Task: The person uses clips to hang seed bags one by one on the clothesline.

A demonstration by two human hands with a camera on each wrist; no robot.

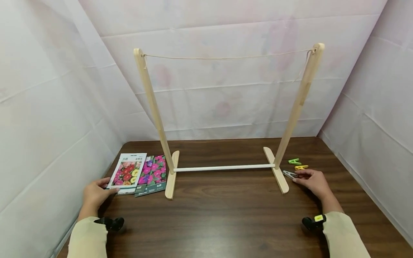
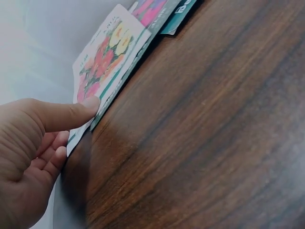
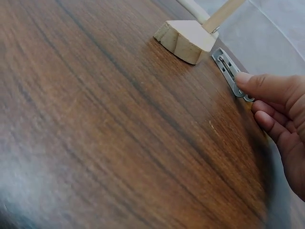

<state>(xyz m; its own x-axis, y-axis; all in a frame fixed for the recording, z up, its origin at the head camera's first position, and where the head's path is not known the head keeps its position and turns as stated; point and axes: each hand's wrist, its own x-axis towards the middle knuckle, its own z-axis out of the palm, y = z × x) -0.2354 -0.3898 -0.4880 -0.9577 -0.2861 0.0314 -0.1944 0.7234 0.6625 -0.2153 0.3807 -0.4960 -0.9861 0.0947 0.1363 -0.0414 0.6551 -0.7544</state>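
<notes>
At right of frame, the right hand (image 1: 312,182) pinches the clip (image 1: 289,174) to its left, long axis toward the stand (image 1: 280,179); lower left, the left hand (image 1: 95,195) pinches the white packet (image 1: 127,172).

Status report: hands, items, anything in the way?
Left hand pinches top flower-seed packet. Right hand pinches gray clothespin. Possible obstruction: wooden foot beside clothespin.

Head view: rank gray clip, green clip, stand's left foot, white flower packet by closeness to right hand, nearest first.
1. Gray clip: touched by right hand.
2. Green clip: beyond gray one, right of stand.
3. Left foot: left of center.
4. White flower packet: far left, at left hand.
</notes>
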